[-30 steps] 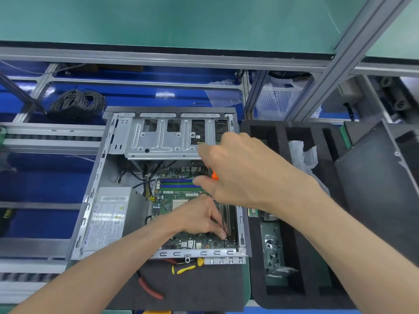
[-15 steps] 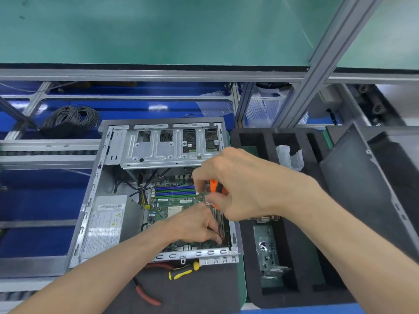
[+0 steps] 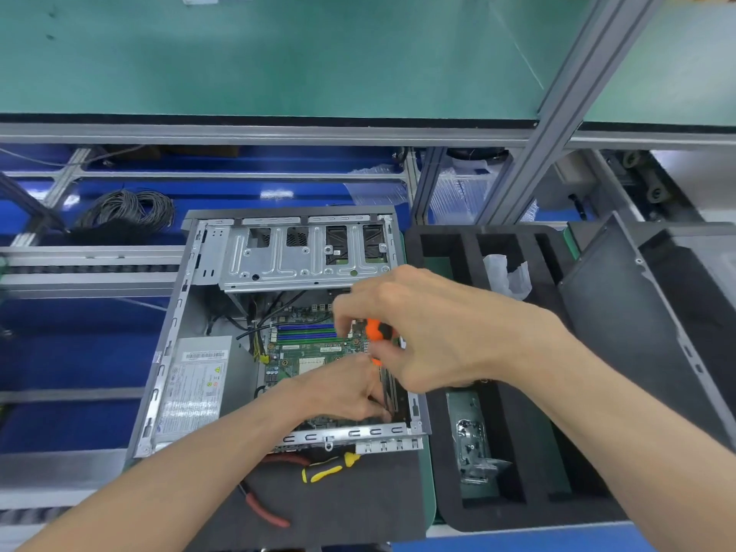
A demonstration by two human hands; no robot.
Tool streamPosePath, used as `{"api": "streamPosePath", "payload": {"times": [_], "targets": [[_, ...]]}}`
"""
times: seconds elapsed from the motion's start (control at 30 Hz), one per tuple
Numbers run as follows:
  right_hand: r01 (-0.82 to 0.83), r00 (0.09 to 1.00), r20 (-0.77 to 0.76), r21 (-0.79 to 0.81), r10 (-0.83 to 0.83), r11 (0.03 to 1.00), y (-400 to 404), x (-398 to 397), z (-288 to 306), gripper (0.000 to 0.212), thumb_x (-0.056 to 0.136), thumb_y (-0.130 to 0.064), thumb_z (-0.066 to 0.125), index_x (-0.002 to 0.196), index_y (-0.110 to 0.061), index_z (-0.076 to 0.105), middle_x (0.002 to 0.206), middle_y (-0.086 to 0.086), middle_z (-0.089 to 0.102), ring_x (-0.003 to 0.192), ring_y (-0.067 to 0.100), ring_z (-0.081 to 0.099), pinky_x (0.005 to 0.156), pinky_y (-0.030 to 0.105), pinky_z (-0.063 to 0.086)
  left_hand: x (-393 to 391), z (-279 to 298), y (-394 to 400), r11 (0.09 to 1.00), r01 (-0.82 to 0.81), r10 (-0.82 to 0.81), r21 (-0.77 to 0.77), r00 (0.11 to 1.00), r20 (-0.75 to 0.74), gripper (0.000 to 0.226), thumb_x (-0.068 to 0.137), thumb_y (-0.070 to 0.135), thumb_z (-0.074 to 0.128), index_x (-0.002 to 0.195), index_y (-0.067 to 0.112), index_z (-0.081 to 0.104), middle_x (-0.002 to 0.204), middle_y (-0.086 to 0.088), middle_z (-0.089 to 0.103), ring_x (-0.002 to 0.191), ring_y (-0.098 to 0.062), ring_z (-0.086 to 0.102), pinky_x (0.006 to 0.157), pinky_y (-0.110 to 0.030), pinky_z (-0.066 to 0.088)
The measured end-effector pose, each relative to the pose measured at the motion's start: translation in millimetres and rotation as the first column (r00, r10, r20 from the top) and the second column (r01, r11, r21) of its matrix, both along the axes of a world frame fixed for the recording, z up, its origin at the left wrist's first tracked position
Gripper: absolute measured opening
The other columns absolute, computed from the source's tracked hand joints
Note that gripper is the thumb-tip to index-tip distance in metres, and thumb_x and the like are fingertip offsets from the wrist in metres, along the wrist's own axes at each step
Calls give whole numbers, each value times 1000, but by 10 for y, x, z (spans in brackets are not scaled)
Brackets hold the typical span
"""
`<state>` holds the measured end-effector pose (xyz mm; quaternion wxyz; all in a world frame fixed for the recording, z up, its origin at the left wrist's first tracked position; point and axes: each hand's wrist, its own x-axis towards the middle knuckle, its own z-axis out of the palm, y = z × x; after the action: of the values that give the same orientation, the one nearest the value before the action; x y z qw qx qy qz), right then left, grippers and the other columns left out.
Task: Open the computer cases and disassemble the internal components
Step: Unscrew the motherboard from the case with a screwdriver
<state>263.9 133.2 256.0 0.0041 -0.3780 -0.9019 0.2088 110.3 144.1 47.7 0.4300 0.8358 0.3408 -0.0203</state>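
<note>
An open computer case (image 3: 167, 352) lies flat in front of me, showing a green motherboard (image 3: 306, 352), a grey power supply (image 3: 195, 384) at the left and a metal drive cage (image 3: 294, 260) at the back. My right hand (image 3: 430, 332) grips an orange-and-black screwdriver (image 3: 376, 330), held upright over the board's right side. My left hand (image 3: 338, 392) rests on the board near the case's front right corner, its fingertips by the screwdriver shaft. The screwdriver tip is hidden behind my hands.
A black foam tray (image 3: 470, 249) with slots stands right of the case, holding a metal part (image 3: 474, 452) and a plastic bag (image 3: 506, 272). A yellow-handled screwdriver (image 3: 326, 470) and red-handled pliers (image 3: 263, 507) lie on the mat in front. A removed case panel (image 3: 621, 324) leans at the right. Coiled cable (image 3: 127, 213) lies back left.
My right hand with the screwdriver has come down and closer to my left hand over the board's right side. The view has tilted up a little.
</note>
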Motion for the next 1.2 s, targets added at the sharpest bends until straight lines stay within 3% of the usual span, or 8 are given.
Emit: {"api": "streamPosePath", "payload": {"times": [0.1, 0.23, 0.43, 0.53, 0.63, 0.83, 1.0, 1.2], "targets": [[142, 974, 139, 245, -179, 959, 1, -89, -44, 35, 101, -54, 40, 90, -24, 52, 67, -5, 38, 60, 22, 37, 59, 37, 37, 43, 61, 43, 999, 36, -37, -32, 999, -26, 25, 91, 31, 71, 83, 8, 78, 68, 0, 72, 62, -15, 57, 57, -12, 44], [44, 994, 92, 164, -60, 986, 9, -136, -41, 17, 100, -29, 47, 87, -19, 51, 78, 0, 59, 73, 25, 53, 67, 38, 46, 41, 115, 25, 996, 87, -87, -22, 996, -29, 25, 92, 27, 69, 82, 5, 77, 65, 8, 67, 64, -2, 58, 56, -7, 38], [12, 997, 81, -56, -7, 998, -88, 0, 107, 28, 81, -17, 63, 107, -25, 61, 98, -8, 60, 85, 11, 50, 78, 33, 46, 48, 120, -14, 987, 141, -137, 75, 989, -48, 38, 94, 29, 67, 81, -7, 68, 81, -25, 68, 81, -40, 61, 77, -40, 42], [128, 972, 174, 182, -160, 975, -123, -43, 58, 29, 95, -47, 55, 92, -23, 39, 78, -1, 48, 68, 22, 44, 60, 38, 40, 60, 136, -1, 989, 146, -144, 25, 987, -73, 40, 97, 30, 64, 76, -4, 67, 78, -21, 70, 70, -31, 59, 62, -22, 42], [121, 971, 175, 216, -160, 969, -155, -89, 8, 26, 99, -40, 53, 89, -20, 40, 74, 0, 45, 70, 29, 47, 63, 40, 46, 79, 143, 8, 985, 170, -167, 32, 983, -71, 39, 96, 27, 66, 68, 0, 68, 64, -15, 66, 55, -25, 49, 54, -9, 35], [18, 994, 110, 5, -18, 1000, -234, -13, 107, 22, 76, -11, 61, 88, -27, 51, 88, -11, 51, 78, 13, 46, 66, 31, 42, 27, 69, 16, 994, 77, -80, 83, 996, 31, 16, 85, 35, 77, 83, 19, 79, 89, -10, 75, 82, -29, 66, 75, -30, 49], [187, 955, 176, 269, -239, 945, -216, -77, 1, 35, 96, -54, 54, 81, -26, 39, 68, -5, 38, 57, 17, 37, 51, 33, 28, 21, 62, 26, 998, 5, 0, -67, 997, 81, 7, 84, 37, 78, 86, 30, 77, 64, -15, 67, 50, -12, 48, 55, -19, 43], [66, 993, 95, 29, -68, 997, -214, -52, 75, 18, 82, -12, 62, 89, -26, 54, 87, -8, 59, 75, 11, 49, 68, 32, 46, -19, 126, -13, 999, 15, -10, -47, 994, 108, 2, 84, 29, 80, 85, 27, 81, 67, 25, 69, 53, 5, 53, 58, -7, 38]]}}
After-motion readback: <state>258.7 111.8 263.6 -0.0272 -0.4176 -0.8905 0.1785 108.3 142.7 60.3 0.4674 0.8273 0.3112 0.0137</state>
